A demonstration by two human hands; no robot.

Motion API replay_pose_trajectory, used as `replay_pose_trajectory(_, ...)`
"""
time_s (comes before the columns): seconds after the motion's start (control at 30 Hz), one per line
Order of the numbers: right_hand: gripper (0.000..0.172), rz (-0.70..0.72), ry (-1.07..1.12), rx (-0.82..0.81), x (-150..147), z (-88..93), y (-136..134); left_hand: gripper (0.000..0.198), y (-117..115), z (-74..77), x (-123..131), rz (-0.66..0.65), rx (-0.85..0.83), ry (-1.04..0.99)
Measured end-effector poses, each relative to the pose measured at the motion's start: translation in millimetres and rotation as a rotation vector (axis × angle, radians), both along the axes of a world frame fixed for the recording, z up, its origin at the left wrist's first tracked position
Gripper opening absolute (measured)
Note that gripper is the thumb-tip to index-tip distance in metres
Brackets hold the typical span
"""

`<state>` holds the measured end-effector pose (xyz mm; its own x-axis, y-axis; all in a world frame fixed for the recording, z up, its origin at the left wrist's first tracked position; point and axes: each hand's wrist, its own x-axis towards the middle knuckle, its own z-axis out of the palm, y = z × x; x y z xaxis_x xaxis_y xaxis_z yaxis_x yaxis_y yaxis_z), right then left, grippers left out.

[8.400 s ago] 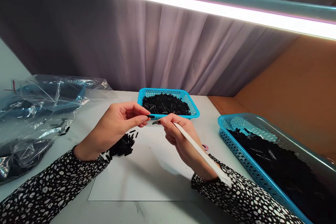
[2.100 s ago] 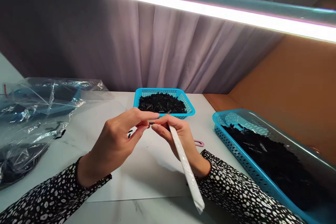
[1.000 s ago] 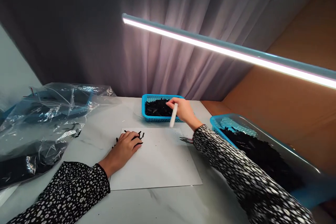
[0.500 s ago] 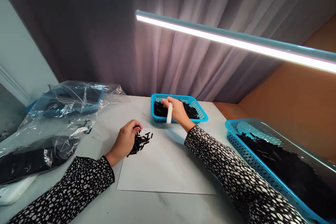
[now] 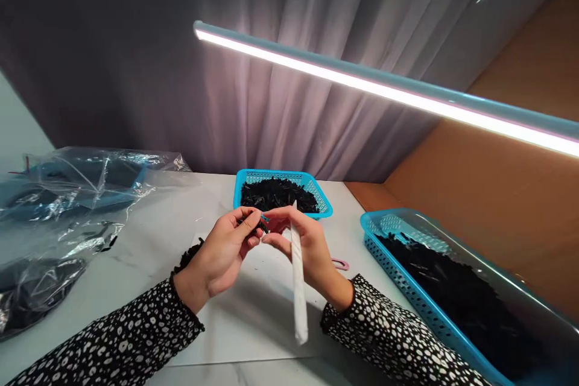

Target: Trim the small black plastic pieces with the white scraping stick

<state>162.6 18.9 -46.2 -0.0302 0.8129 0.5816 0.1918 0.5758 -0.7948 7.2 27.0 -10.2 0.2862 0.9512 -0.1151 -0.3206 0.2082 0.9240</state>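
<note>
My left hand (image 5: 221,253) is closed around several small black strips (image 5: 262,227), which poke out between thumb and fingers. Facing it, my right hand (image 5: 314,247) has its thumb and fingertips close to those strips. A long white rod (image 5: 298,295), seemingly wrapped in white material, is held in my right hand and slants down toward me. Both hands are above a white sheet (image 5: 253,332) on the table. Partly hidden behind my left wrist is a pile of black strips (image 5: 187,255). A blue basket (image 5: 238,184) of similar strips stands just beyond the hands.
At the right is a larger blue basket (image 5: 407,286) with black pieces and clear plastic over it. Clear plastic bags (image 5: 90,193) lie at the left, with dark contents. A pink-rimmed object (image 5: 341,264) shows behind my right wrist. A bright tube lamp (image 5: 362,75) hangs overhead.
My right hand has come back from the small basket toward my left hand, bringing the white rod. My left hand has lifted from the pile and now holds black strips. The view has shifted right.
</note>
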Motion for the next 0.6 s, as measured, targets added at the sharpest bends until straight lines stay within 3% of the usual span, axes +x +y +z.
replay_pose_trajectory(0.1, 0.022, -0.039, -0.01, 0.012, 2.6, -2.5, -3.9, 0.046, 0.6, -4.9, 10.4, 0.019, -0.027, -0.046)
replay_pose_trajectory(0.33, 0.016, 0.138, 0.173, -0.152, 11.5, -6.7, 0.8, 0.023, 5.8, -6.4, 1.7, 0.05, -0.169, -0.04)
replay_pose_trajectory(0.5, 0.013, 0.168, 0.27, -0.24, 17.4, -6.9, 3.9, 0.013, 8.4, 0.9, -4.4, -0.079, -0.175, 0.044)
replay_pose_trajectory(0.6, 0.015, 0.179, 0.309, -0.262, 19.7, -7.8, 5.4, 0.024, 7.8, 2.6, -3.8, -0.161, -0.122, 0.107)
